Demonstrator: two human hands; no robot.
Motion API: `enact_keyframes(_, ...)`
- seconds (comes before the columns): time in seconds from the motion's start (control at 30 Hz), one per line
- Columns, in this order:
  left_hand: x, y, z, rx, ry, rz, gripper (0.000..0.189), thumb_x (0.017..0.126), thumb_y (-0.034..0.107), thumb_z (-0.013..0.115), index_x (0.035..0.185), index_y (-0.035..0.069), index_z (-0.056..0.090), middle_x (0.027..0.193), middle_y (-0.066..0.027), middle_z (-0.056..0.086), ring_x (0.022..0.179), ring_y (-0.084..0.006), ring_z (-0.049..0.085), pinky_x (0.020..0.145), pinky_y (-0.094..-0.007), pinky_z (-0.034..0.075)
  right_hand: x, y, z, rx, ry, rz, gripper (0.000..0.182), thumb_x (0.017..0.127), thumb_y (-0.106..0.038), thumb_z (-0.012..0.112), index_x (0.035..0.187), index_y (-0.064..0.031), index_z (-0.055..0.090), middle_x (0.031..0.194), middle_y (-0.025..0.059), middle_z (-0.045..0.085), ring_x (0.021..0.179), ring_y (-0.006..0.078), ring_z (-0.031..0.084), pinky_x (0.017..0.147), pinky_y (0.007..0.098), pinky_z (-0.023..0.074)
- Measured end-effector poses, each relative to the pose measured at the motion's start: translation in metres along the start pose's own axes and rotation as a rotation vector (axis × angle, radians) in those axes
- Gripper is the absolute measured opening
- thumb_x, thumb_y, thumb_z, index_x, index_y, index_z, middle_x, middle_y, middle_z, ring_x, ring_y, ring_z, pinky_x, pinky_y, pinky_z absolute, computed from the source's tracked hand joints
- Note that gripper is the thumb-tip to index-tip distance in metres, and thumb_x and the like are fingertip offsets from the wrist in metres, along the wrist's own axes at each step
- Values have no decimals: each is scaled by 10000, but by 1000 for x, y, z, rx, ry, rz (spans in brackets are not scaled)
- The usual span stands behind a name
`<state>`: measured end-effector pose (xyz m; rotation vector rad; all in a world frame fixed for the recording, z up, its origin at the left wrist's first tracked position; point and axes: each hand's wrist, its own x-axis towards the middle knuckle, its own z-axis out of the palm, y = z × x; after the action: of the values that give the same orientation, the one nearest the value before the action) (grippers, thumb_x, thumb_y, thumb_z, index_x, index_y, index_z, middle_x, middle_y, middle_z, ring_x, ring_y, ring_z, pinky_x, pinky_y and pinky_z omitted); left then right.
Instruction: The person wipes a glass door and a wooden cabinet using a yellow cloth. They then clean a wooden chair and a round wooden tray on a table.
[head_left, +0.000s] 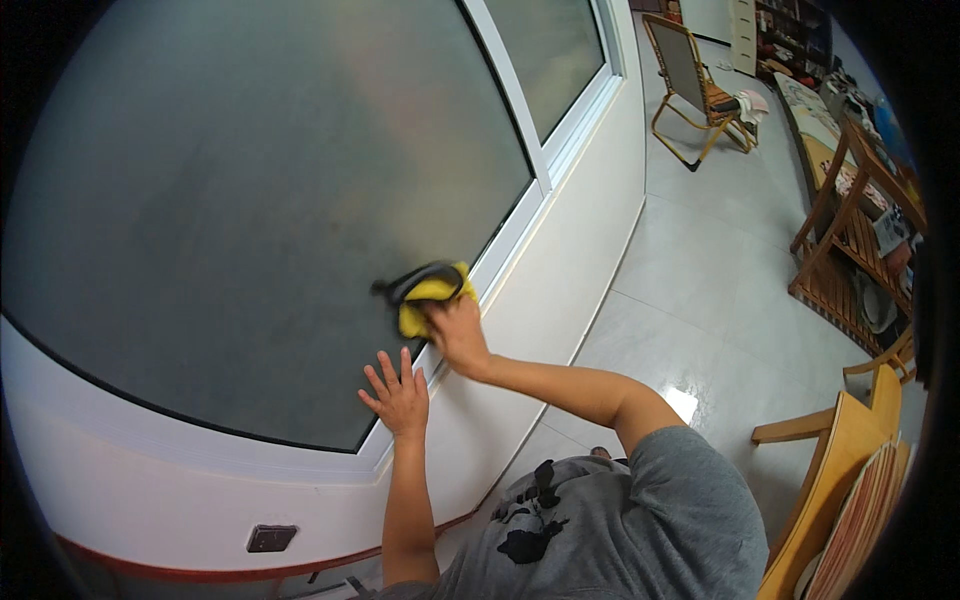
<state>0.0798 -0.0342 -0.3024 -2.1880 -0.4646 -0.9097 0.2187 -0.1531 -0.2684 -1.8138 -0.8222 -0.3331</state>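
Note:
A yellow cloth (417, 321) is in my right hand (459, 334), near the lower edge of a large frosted window pane (262, 225). Together with the cloth is a black curved, loop-shaped object (426, 280), blurred by motion; its exact kind cannot be told. My right fingers are partly hidden by the cloth. Lower down, my left hand (401, 397) rests with spread fingers over the pane's edge and the white window frame (375, 452), holding nothing.
Below the frame runs a white wall (555, 270) with a dark socket plate (272, 538). Across the tiled floor (675, 255) stand a folding chair (679, 67) and a wooden slatted rack (855, 247). A wooden chair (832, 457) with a striped cushion (855, 525) is at right.

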Motion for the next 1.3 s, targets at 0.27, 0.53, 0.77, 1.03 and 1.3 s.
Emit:
enact_keyframes(0.27, -8, -4, 1, 69, -1, 5, 633, 852, 492, 608, 1443, 346, 434, 1581, -86, 263, 1427, -383, 247, 1108, -648, 140, 150, -23, -60, -4, 370, -281, 468, 896, -300, 581, 1343, -164, 539, 1333, 183, 503, 1264, 450, 402, 1087, 674, 190)
enact_keyframes(0.53, 4, 3, -3, 17, 41, 14, 626, 852, 504, 594, 1436, 332, 449, 1582, -72, 274, 1446, -349, 222, 1131, -622, 81, 261, -59, -111, 5, 515, -363, 590, 944, -422, 513, 1475, -199, 383, 1479, 180, 362, 1379, 502, 225, 1066, 687, 158)
enact_keyframes(0.77, 2, -7, -22, -354, -46, 27, 552, 903, 428, 582, 1421, 269, 477, 1530, -113, 336, 1404, -363, 288, 1102, -622, 167, 89, -105, -23, -262, -32, -847, 348, 826, -456, 668, 1001, -158, 704, 917, 129, 601, 1290, 488, 377, 1097, 724, 95)
enact_keyframes(1.03, -5, -62, -75, -461, 334, -265, 546, 921, 389, 595, 1398, 141, 504, 1536, -186, 297, 1431, -387, 237, 1140, -587, 138, 133, -267, -19, -220, 90, -1125, 167, 823, -345, 637, 957, -261, 690, 970, 83, 553, 1359, 437, 324, 1081, 749, 108)
enact_keyframes(1.3, 32, -140, -133, -394, 398, -324, 576, 994, 416, 488, 1439, 57, 415, 1541, -243, 265, 1435, -450, 196, 1128, -595, 156, 248, -480, -87, 275, 165, -1058, 406, 963, -311, 477, 1328, -150, 548, 1397, 151, 477, 1374, 355, 362, 1155, 572, 165)
